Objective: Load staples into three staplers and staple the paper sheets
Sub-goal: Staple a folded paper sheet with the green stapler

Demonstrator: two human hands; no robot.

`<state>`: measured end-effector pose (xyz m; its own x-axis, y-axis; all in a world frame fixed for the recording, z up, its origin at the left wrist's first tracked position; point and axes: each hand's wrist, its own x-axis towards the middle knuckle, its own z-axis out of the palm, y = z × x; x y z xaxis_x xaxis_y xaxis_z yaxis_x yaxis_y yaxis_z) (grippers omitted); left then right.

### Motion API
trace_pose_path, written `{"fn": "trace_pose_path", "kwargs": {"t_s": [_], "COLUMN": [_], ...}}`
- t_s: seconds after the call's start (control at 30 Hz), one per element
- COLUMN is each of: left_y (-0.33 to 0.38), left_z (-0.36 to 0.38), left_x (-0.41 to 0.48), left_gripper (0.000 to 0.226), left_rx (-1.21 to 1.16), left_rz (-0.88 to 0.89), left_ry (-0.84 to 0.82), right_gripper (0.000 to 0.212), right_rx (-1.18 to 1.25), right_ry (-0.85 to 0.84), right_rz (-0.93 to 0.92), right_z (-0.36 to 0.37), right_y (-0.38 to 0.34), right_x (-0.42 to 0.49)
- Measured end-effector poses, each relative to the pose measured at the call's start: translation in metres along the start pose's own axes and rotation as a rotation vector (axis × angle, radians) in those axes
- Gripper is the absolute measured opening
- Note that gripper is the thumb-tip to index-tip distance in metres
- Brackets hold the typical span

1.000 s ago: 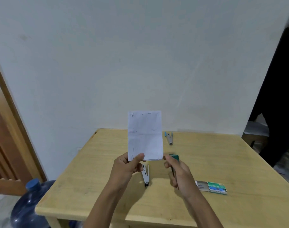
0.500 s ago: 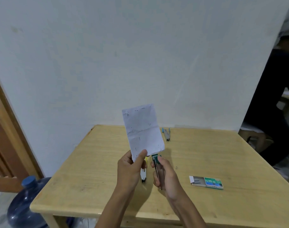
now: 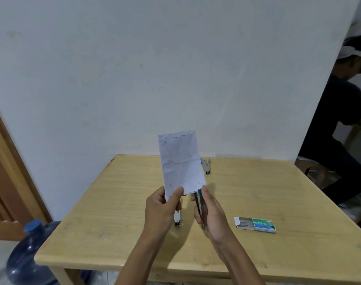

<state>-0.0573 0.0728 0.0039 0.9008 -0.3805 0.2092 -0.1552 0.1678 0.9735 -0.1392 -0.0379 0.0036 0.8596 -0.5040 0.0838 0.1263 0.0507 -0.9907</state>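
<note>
Pale wall is filling the upper frame behind a wooden surface point(image 3: 124, 239). At centre, the left hand point(image 3: 163, 209) is pinching the paper point(image 3: 181, 163) by its lower left corner between thumb and fingers, holding it upright and slightly tilted. The right hand point(image 3: 213, 217) is curling round a green stapler point(image 3: 200, 203), whose nose is meeting the paper's bottom right corner. A second stapler point(image 3: 177, 220) is lying below the left hand, and a third stapler point(image 3: 206, 167) is lying beyond the paper. A staple box point(image 3: 255, 223) is sitting at lower right, partly slid open.
</note>
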Motion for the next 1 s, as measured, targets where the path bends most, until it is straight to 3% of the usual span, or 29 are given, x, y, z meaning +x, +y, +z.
{"fn": "trace_pose_path", "kwargs": {"t_s": [0.33,0.47,0.8,1.0], "left_y": [0.000,0.001,0.000,-0.001], "left_z": [0.000,-0.007,-0.009,-0.005], "left_x": [-0.003,0.001,0.007,0.006], "left_gripper": [0.018,0.020,0.023,0.014], "left_rx": [0.051,0.043,-0.079,-0.082], "left_rz": [-0.003,-0.041,-0.113,-0.119], "left_ry": [-0.087,-0.162,-0.232,-0.213], "right_gripper": [0.067,0.050,0.030,0.020], "right_rx": [0.025,0.033,0.019,0.000], "right_ry": [0.110,0.098,0.047,0.128], "right_rz": [0.073,0.068,-0.014,-0.045], "right_z": [0.004,-0.003,-0.007,-0.004], "right_y": [0.002,-0.008,-0.021,-0.015], "right_x": [0.002,0.001,0.000,0.004]}}
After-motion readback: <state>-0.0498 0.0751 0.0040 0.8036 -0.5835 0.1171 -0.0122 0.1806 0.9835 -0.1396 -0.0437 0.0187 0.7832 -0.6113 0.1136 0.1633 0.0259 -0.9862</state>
